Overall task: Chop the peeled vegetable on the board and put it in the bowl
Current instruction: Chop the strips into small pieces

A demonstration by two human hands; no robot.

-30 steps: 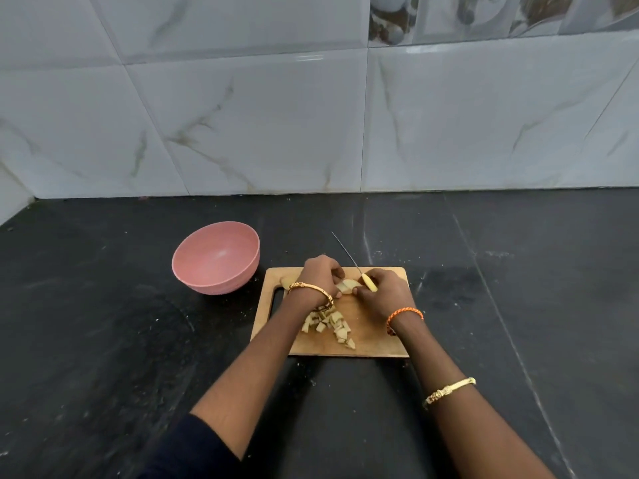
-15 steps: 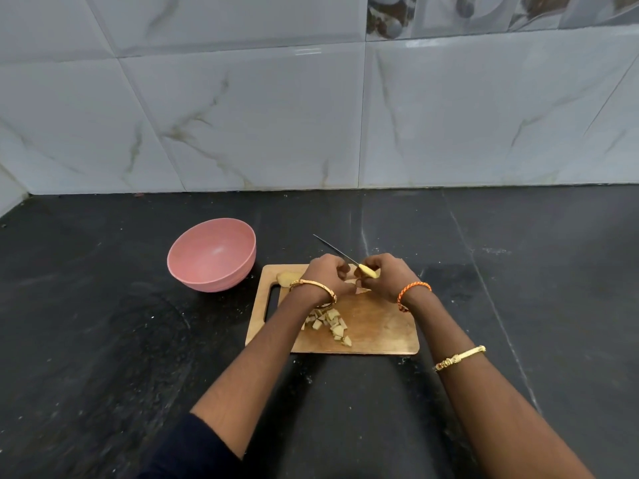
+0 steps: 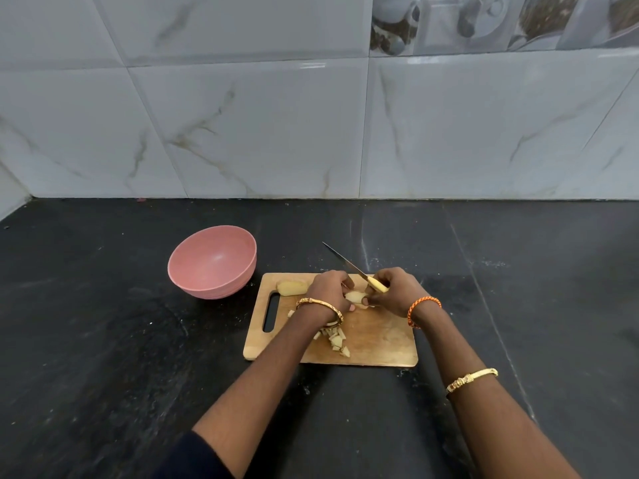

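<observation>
Wooden board (image 3: 380,337) lies on the black surface (image 3: 103,357), just right of the pink bowl (image 3: 212,262). Over its far half, the left hand (image 3: 328,288) has its grip closed on a pale vegetable piece (image 3: 354,298), while the right hand (image 3: 394,290) grips a yellow-handled knife (image 3: 349,266), blade pointing away to the left. Another vegetable chunk (image 3: 292,288) rests near the board's far left corner; chopped cubes (image 3: 335,338) lie on the board under the left wrist.

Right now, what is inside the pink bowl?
Nothing visible: the pink bowl shows a bare interior. Its near inner wall is hidden by the rim. The chopped pieces lie on the cutting board.
</observation>
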